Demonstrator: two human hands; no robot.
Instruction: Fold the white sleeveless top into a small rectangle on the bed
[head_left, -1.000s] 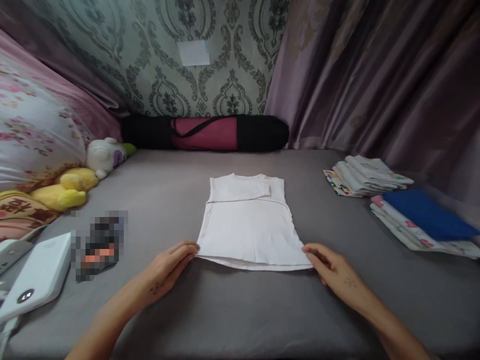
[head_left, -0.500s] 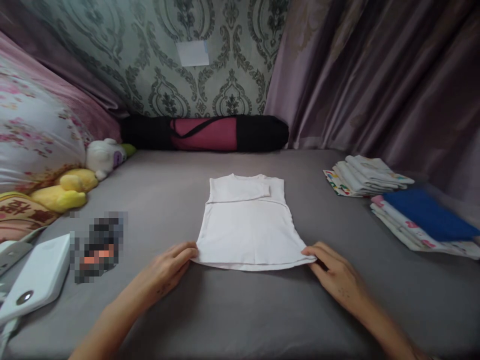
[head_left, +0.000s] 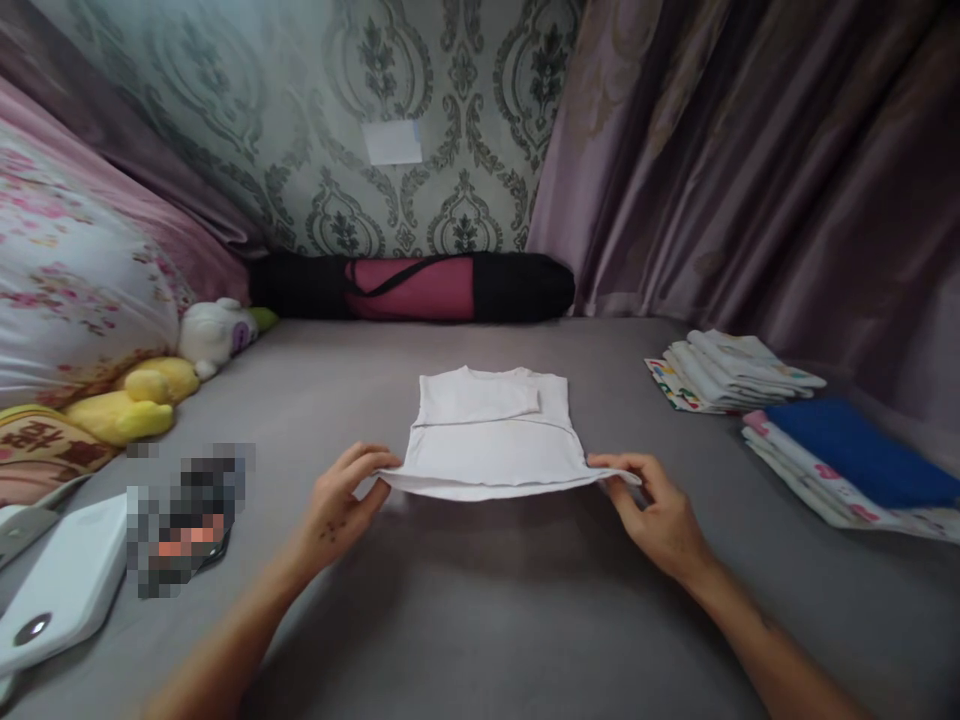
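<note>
A white long-sleeved shirt (head_left: 487, 450) lies on the grey bed sheet (head_left: 480, 620), its neckline pointing away from me and a sleeve folded across the chest. My left hand (head_left: 343, 505) pinches the left corner of its hem between thumb and fingers. At the opposite corner, my right hand (head_left: 654, 510) grips the hem the same way. Between the two hands the hem is raised off the sheet and sags slightly, while the collar end stays flat.
At right lie a stack of folded clothes (head_left: 739, 372) and another pile topped by blue cloth (head_left: 862, 450). A white power bank (head_left: 64, 580), a blurred-out object (head_left: 191, 525) and plush toys (head_left: 120, 405) sit at left. A black-and-pink long bag (head_left: 412, 288) lies along the wall.
Both hands have lifted the shirt's hem off the sheet and moved it away from me. The view has tilted up slightly.
</note>
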